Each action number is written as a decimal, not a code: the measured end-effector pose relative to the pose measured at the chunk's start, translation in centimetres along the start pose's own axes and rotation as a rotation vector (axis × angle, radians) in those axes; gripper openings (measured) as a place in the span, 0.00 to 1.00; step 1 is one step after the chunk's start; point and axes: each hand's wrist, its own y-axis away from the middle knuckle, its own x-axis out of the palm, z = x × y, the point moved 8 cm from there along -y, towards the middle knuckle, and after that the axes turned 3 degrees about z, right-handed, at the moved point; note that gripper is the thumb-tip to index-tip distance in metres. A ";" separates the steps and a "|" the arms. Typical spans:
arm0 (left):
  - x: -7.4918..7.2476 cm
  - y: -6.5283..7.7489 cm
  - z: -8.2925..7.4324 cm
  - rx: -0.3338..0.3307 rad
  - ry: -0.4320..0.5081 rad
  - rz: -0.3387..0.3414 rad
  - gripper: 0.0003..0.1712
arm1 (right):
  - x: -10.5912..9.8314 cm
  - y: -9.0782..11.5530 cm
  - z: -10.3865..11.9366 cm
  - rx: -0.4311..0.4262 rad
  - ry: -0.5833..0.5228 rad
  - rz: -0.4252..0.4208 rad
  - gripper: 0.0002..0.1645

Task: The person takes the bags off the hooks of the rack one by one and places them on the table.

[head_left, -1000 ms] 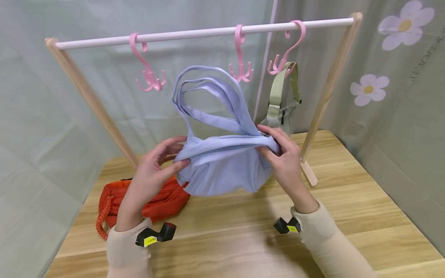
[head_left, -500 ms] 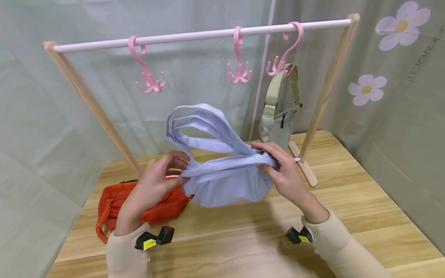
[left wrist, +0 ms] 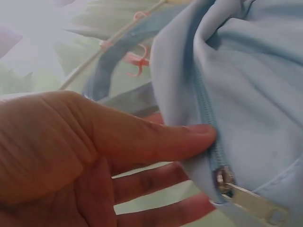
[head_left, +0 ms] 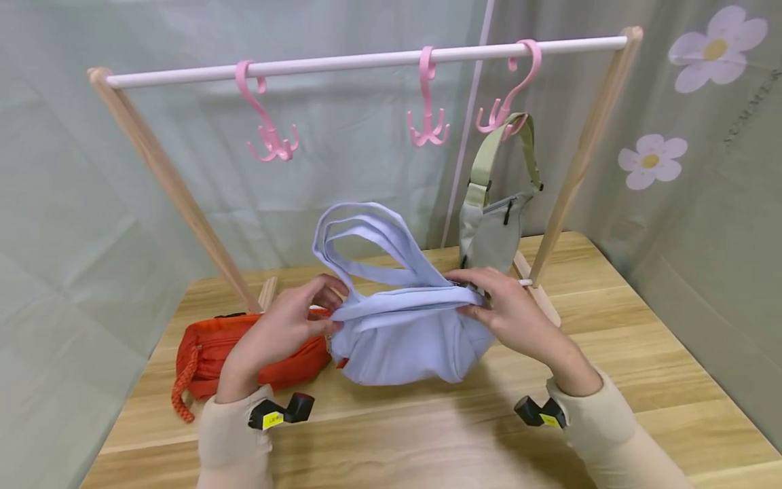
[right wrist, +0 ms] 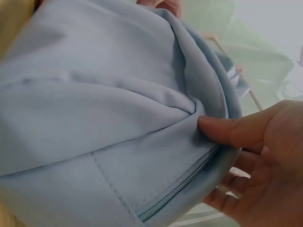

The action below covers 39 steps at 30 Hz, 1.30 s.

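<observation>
A pale blue bag (head_left: 409,346) with looped straps (head_left: 373,231) is held up between both hands, low over the table. My left hand (head_left: 290,322) pinches its left top corner, thumb in front and fingers behind. Beside that thumb, the left wrist view shows a zipper with a metal pull (left wrist: 255,203). At the opposite top corner my right hand (head_left: 513,312) grips the fabric, its thumb pressing the front near a fold in the right wrist view. The straps stand up above the bag in a loose loop.
Behind, a wooden rack with a white rod (head_left: 342,63) carries pink hooks (head_left: 271,139). A grey-green bag (head_left: 491,231) hangs from the right one. An orange-red bag (head_left: 214,346) lies on the wooden table (head_left: 391,435) at left, partly behind the left hand.
Both hands have lowered the blue bag toward the table, away from the rod. Its straps have come down with it, and more of the hanging grey-green bag now shows.
</observation>
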 end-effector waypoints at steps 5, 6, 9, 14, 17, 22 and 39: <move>1.1 -0.7 2.0 -0.053 0.013 0.089 0.22 | 1.5 -0.5 -1.3 0.047 -0.003 0.059 0.31; 1.3 -0.8 2.4 -0.063 0.022 0.102 0.22 | 1.7 -0.6 -1.6 0.053 -0.002 0.062 0.30; 1.8 -1.3 3.4 -0.083 0.026 0.118 0.23 | 2.4 -0.8 -2.3 0.075 0.006 0.061 0.29; 2.2 -1.7 4.6 -0.115 0.041 0.119 0.23 | 3.2 -1.1 -3.3 0.091 0.030 0.031 0.25; 2.9 -2.0 5.3 -0.134 0.042 0.140 0.24 | 3.6 -1.1 -4.4 0.112 0.039 0.008 0.23; 4.1 -2.8 6.6 -0.141 0.020 0.174 0.25 | 4.4 -1.0 -6.3 0.160 0.035 -0.003 0.22; 5.7 -3.3 9.4 -0.270 0.025 0.102 0.20 | 7.7 -0.7 -9.0 0.191 0.170 0.154 0.27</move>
